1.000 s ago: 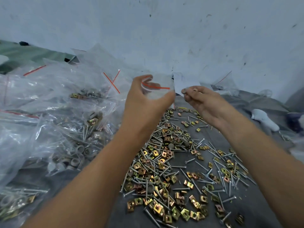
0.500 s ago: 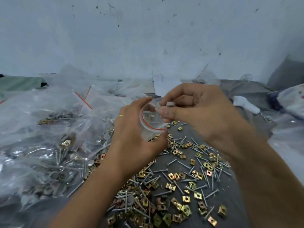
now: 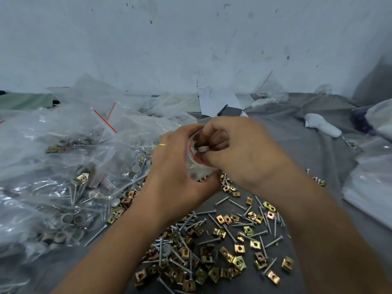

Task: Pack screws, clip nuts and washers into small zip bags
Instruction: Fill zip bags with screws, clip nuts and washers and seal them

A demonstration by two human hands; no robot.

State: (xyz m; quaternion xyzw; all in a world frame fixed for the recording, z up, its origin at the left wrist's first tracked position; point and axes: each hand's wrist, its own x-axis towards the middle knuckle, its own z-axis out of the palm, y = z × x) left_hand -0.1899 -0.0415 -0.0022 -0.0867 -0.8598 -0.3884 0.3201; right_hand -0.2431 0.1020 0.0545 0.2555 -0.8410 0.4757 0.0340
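Left hand (image 3: 178, 166) is raised above the bench (image 3: 301, 149), fingers and thumb curled round a small zip bag (image 3: 196, 166), whose red-lined mouth is held open and turned toward the right. A gold ring (image 3: 162, 144) is seen on one left finger. Right hand (image 3: 239, 153) is met with it from the right, back of hand up, wrist bent down; a pale grey washer (image 3: 203, 149) is pinched at the fingertips just at the bag mouth. Both forearms are angled up from the lower frame edge. A few small parts are dimly seen inside the bag. Loose screws (image 3: 222, 201) and brass-coloured clip nuts (image 3: 239, 248) are scattered on the grey cloth beneath the hands. Filled clear bags (image 3: 63, 177) are heaped at left. A white object (image 3: 320, 125) is lying at far right.
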